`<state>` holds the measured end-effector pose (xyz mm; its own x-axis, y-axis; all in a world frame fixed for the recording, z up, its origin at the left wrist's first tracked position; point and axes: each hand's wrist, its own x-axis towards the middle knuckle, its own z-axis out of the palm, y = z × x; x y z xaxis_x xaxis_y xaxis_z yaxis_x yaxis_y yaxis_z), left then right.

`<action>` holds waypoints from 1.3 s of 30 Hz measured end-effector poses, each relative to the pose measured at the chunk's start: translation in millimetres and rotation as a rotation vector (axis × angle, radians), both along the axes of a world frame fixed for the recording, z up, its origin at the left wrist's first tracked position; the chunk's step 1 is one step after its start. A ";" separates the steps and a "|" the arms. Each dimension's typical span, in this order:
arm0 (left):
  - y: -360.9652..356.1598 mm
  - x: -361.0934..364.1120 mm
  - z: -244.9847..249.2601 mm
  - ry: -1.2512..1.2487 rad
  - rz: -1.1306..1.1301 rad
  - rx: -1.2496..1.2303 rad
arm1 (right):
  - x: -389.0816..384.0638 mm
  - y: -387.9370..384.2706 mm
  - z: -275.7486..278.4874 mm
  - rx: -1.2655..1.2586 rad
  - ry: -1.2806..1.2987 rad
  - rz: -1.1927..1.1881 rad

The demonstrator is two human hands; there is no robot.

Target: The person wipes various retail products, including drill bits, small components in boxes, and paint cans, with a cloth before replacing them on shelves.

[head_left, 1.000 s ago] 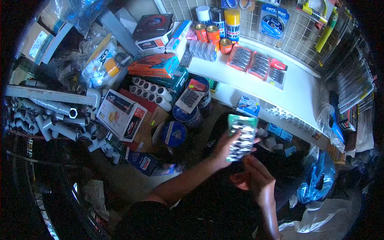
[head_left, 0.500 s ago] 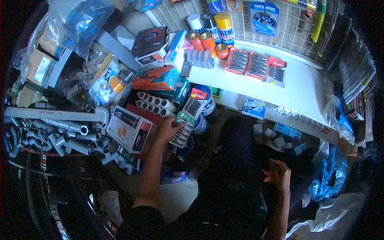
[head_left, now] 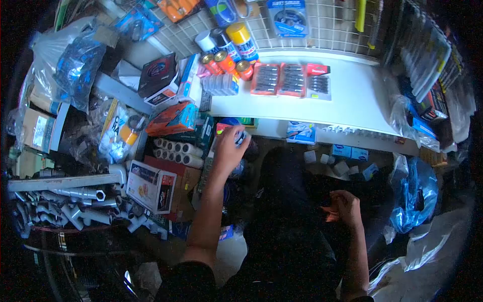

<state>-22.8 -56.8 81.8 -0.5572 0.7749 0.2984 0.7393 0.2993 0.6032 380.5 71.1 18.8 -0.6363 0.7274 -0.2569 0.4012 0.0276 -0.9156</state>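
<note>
My left hand (head_left: 230, 150) reaches up at the front left corner of the white shelf (head_left: 297, 108), fingers bent over a blister pack with a red top (head_left: 222, 129), mostly hidden behind the hand. My right hand (head_left: 347, 205) is closed on an orange-red cloth-like piece (head_left: 330, 212) above my dark-clothed lap. On the shelf lie red-edged packs of bits (head_left: 265, 79), a Makita pack (head_left: 319, 82) and a stack of clear plastic cases (head_left: 220, 85). Orange cans (head_left: 225, 61) and a yellow-capped spray can (head_left: 242, 42) stand behind them.
Boxes (head_left: 151, 187) and white rolls (head_left: 178, 152) are stacked left of my left arm. Grey pipe fittings (head_left: 75, 206) fill the far left. A wire grid (head_left: 322, 35) backs the shelf. A blue plastic bag (head_left: 415, 196) lies at right; small white boxes (head_left: 343, 166) sit below the shelf.
The view has shifted right. My left hand has moved up from the green-and-white pack beside the boxes to the shelf's corner. My right hand still holds the orange-red piece.
</note>
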 end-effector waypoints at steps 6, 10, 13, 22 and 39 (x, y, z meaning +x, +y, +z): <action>180.9 -117.7 -49.7 -0.031 0.220 -0.055 | 12.4 7.6 -33.0 -0.046 0.008 -0.078; 200.5 -152.1 -62.3 -0.160 0.296 -0.254 | 18.3 10.6 -42.0 0.091 0.039 -0.047; 185.4 -126.1 -41.3 -0.259 0.229 -0.189 | 18.7 14.3 -43.6 0.088 0.076 -0.035; 145.4 -95.3 -23.5 -0.367 0.169 -0.194 | 21.5 12.5 -40.9 0.178 0.118 -0.019; 74.9 -35.9 -50.7 -0.370 -0.065 0.117 | 20.5 6.5 -42.3 0.123 0.150 -0.054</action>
<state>-58.7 18.1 31.1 -0.5949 0.7846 0.1747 0.4803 0.1727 0.8599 401.0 77.6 -23.5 -0.6200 0.7815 -0.0696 0.2647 0.1249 -0.9562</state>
